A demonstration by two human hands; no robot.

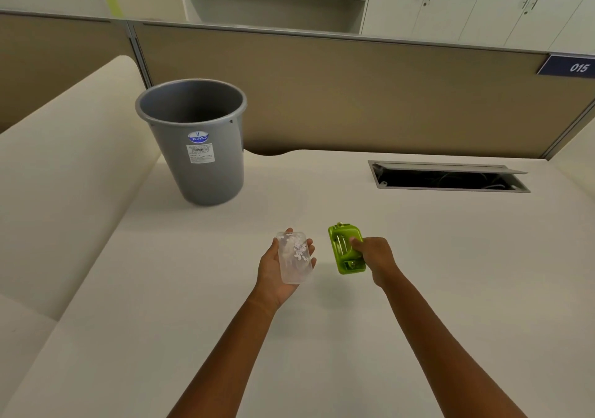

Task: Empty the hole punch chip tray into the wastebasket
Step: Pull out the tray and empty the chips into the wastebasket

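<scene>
My left hand [273, 269] lies palm up above the white desk and cradles the clear plastic chip tray [294, 256], which holds a small heap of white paper chips. To its right, my right hand [375, 256] grips the green hole punch [346, 248], turned so its underside faces me, with no tray on it. The grey wastebasket [196, 140] stands upright on the desk at the far left, well beyond the tray, its mouth open and its inside dark.
An open cable hatch [447, 177] is cut into the desk [354, 321] at the back right. A tan partition wall [354, 95] runs behind the desk, with white cabinets above. A cream raised surface [64, 176] borders the desk on the left.
</scene>
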